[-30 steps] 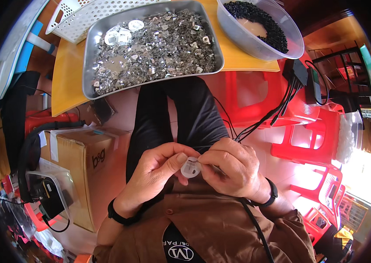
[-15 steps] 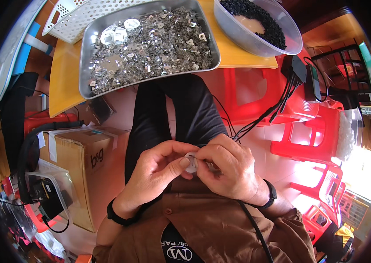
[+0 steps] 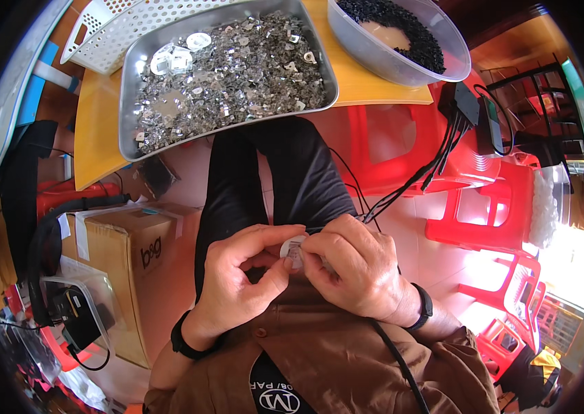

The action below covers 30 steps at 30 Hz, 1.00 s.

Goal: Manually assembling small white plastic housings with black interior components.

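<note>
A small whitish disc (image 3: 293, 250) is sitting between the person's fingertips, over the lap on the near side of the metal tray (image 3: 128, 117). The left hand (image 3: 242, 269) is steadying the disc between thumb and index finger, and the right hand (image 3: 352, 261) is pinching its edge — the fingertips are partly hiding whatever they are working at. Progress is showing only in part: this disc is being handled and is not yet set down, while a similar white disc (image 3: 199, 41) and some clear-white pieces (image 3: 171, 61) are lying toward the tray's far left, among many small shiny bits (image 3: 257, 76) — finished or waiting, one cannot tell. Right of the tray, a translucent tub (image 3: 402, 71) is holding black bits (image 3: 428, 52); beyond the tray's left side, a perforated basket (image 3: 107, 43) is standing.
</note>
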{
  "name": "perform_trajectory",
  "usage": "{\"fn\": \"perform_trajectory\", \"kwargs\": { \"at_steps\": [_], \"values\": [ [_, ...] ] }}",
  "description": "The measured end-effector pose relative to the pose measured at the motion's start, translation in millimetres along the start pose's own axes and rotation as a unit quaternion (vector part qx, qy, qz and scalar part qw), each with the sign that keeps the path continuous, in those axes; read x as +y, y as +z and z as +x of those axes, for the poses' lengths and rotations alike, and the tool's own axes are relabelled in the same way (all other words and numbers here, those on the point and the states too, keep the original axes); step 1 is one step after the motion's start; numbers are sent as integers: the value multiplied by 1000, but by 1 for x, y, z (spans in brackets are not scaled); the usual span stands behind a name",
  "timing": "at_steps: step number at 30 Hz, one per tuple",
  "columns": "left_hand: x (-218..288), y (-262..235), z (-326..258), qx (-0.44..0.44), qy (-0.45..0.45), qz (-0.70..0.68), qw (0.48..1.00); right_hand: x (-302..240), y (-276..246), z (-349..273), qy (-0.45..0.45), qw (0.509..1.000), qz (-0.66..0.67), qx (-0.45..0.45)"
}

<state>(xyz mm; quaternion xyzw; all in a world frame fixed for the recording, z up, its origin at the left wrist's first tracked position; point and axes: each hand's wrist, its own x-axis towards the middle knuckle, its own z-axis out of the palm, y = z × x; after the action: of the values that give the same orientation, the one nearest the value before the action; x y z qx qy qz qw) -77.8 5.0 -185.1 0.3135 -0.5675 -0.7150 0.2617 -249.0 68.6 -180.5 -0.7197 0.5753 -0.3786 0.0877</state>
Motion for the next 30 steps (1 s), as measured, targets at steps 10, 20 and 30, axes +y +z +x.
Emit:
{"fn": "perform_trajectory", "kwargs": {
  "at_steps": [10,20,30],
  "values": [
    [-2,5,-1,13,36,11,999,0,1,-1,-14,999,-8,30],
    [-9,7,0,43,64,42,996,0,3,1,21,999,10,39],
    [-12,12,1,78,103,63,990,-2,6,0,-27,999,8,30]
  ]
}}
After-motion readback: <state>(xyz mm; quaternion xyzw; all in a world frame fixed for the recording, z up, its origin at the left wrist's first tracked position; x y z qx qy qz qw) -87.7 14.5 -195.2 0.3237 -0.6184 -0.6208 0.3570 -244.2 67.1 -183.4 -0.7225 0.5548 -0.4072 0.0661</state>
